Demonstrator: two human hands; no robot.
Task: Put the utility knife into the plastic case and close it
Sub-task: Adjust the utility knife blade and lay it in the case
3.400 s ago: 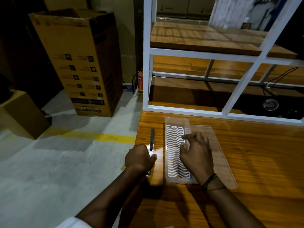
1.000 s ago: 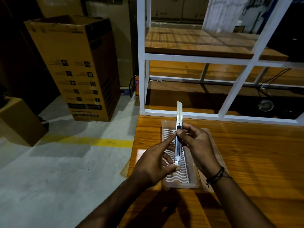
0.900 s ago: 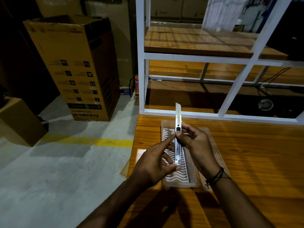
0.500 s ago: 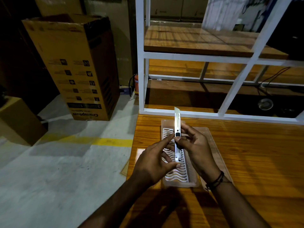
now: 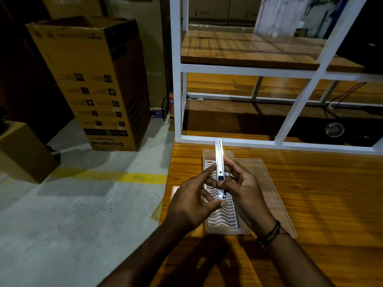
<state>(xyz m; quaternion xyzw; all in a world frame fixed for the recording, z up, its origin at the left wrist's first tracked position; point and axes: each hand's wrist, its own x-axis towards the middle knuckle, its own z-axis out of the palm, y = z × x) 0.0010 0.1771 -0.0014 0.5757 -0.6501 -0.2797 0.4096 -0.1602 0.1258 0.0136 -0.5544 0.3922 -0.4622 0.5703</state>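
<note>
Both hands above the open plastic case [image 5: 267,183], left hand [image 5: 189,203] and right hand [image 5: 245,193] fingertips pinching the utility knife [image 5: 220,168], blade pointing away, wooden table [image 5: 321,204] beneath.

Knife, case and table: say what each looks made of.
Knife: bright metal by the look, since its long body glints under the light; the black slider looks like plastic.
Case: clear plastic, as the wood shows through the open lid; the white wavy insert is probably plastic too.
Table: orange-brown wood grain with a glossy finish that reflects light; solid wood or laminate cannot be told.
</note>
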